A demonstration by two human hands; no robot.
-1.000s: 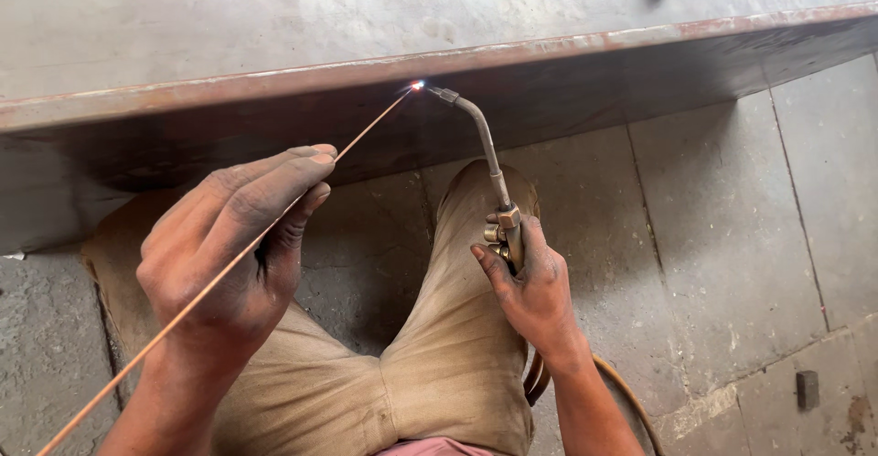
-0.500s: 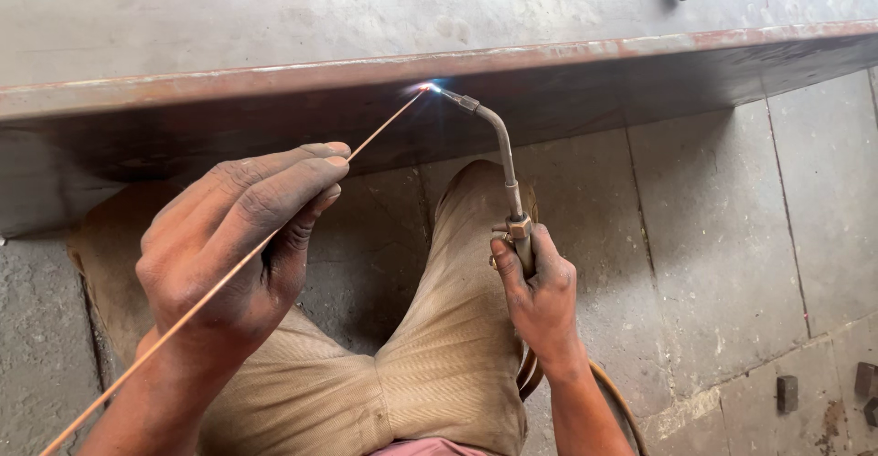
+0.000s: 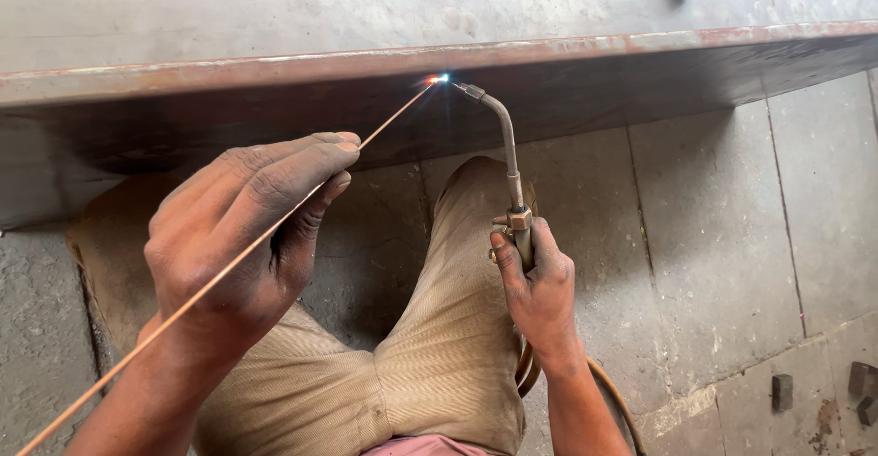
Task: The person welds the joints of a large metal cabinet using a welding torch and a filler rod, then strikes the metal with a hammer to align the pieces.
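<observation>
The left hand [image 3: 242, 236] grips a thin copper filler rod [image 3: 274, 225]; the right hand [image 3: 540, 287] grips a gas torch [image 3: 508, 159], flame and rod tip meeting at the steel beam's rusty edge [image 3: 274, 67].

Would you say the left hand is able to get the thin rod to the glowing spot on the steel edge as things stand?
Probably yes: the left hand holds the rod, whose tip already meets the glowing spot beside the torch tip, with nothing between.
</observation>
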